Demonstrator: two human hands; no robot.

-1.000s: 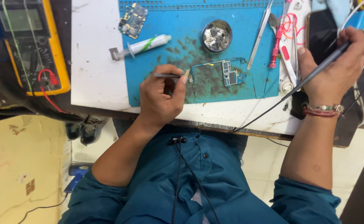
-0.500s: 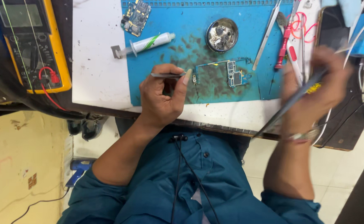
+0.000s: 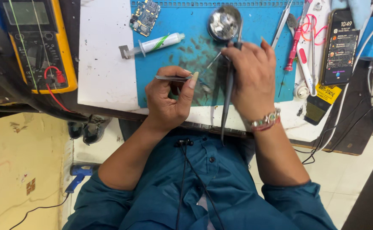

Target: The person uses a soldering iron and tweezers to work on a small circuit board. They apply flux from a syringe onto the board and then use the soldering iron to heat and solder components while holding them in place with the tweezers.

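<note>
Workbench seen from above: a white bench top (image 3: 103, 64) carries a blue work mat (image 3: 178, 55), stained with dark residue, that covers its middle and far part. The person sits at the near edge in a teal shirt (image 3: 203, 191), above a pale tiled floor.

Left hand (image 3: 169, 96): rests at the near edge of the mat, thumb and forefinger pinched narrow on metal tweezers (image 3: 173, 78), which lie level and point to the left.

Right hand (image 3: 252, 79): just right of the left hand, fingers curled close around a dark soldering iron (image 3: 229, 89). The handle runs near to far, its tip toward the far side and its cord trailing back over the bench edge. A beaded bracelet (image 3: 264, 121) circles the wrist.

The two hands stand over the middle of the mat and hide whatever lies beneath them; the workpiece there cannot be made out.

Surroundings: a round metal tin (image 3: 224, 21) at the far edge of the mat, just beyond the iron's tip; a white syringe tube (image 3: 154, 44) lying tilted to its left; a small circuit board (image 3: 145, 17) at the far left corner of the mat. A yellow multimeter (image 3: 37, 42) with red lead stands well to the left. To the right lie a red-handled tool (image 3: 296, 40), spare tweezers (image 3: 282, 19) and a smartphone (image 3: 341, 44) with lit screen. On the floor at near left, a blue hot-glue-style gun (image 3: 78, 174).
</note>
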